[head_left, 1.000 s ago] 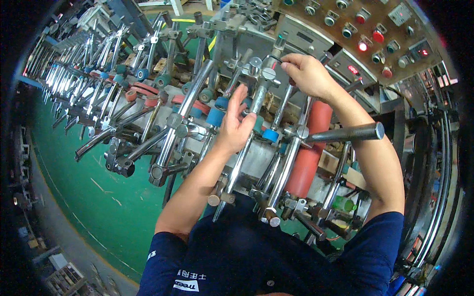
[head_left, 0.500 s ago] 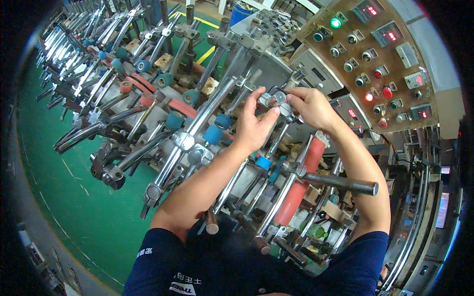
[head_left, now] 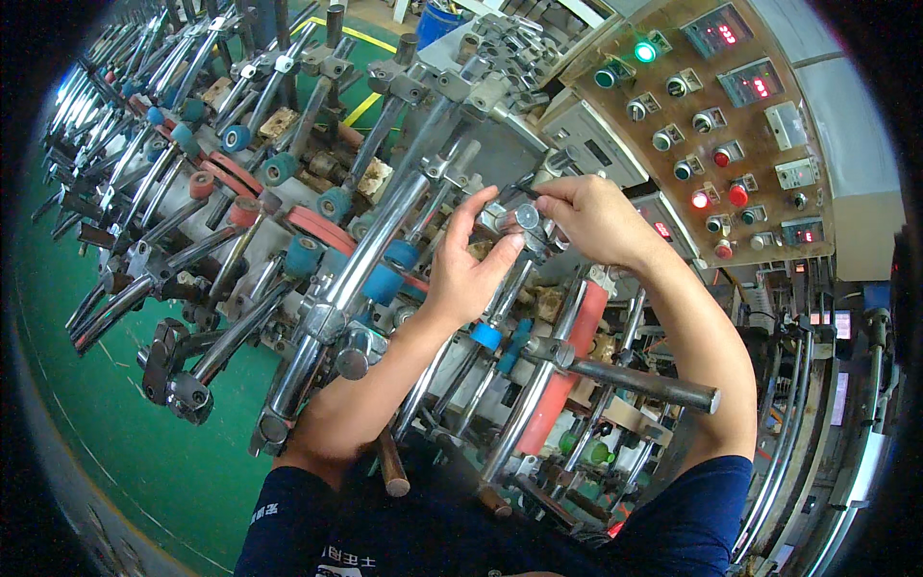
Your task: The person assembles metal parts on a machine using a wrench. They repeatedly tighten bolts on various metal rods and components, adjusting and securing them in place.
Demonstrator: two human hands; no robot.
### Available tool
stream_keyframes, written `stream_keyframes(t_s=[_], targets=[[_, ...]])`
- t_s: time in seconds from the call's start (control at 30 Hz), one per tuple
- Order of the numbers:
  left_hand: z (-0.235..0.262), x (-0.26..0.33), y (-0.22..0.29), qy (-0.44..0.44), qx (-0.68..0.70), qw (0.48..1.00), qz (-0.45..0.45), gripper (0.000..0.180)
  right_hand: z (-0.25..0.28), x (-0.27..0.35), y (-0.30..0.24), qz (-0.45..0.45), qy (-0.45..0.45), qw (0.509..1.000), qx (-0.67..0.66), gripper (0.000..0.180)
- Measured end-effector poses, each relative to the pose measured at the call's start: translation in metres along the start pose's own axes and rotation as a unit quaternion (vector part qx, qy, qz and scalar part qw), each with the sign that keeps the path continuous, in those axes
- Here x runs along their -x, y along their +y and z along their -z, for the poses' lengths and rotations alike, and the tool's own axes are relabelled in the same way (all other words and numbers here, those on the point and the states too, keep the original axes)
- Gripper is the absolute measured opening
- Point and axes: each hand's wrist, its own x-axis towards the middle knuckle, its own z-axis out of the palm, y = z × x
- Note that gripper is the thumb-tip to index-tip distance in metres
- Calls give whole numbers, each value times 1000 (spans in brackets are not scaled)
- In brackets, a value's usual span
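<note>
A shiny metal rod clamp (head_left: 525, 217) with a round end sits among the machine's bars at the centre of the head view. Thumb and forefinger of my left hand (head_left: 468, 272) curve around its left side, the thumb against its lower edge. Over its right side, my right hand (head_left: 598, 219) is closed, thumb and fingers pinched at a thin dark tool (head_left: 519, 189) by the clamp's top. The shape of that tool is mostly hidden by the fingers.
A control panel (head_left: 711, 144) with lit displays and knobs stands at the upper right. Chrome bars, blue rollers (head_left: 383, 283) and a red roller (head_left: 567, 365) surround my arms. A dark-ended bar (head_left: 644, 383) juts out near my right forearm. Green floor (head_left: 125, 433) lies left.
The whole view has shifted, so the machine and panel appear farther left. Both hands stay at the clamp; the right hand has turned somewhat, its knuckles now higher over the clamp.
</note>
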Motion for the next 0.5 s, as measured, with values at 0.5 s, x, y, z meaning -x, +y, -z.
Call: stream_keyframes(t_s=[0.5], targets=[[3,1,-9,-27,-20,999,2,51,-17,-1,13,108,104,979,139,23]])
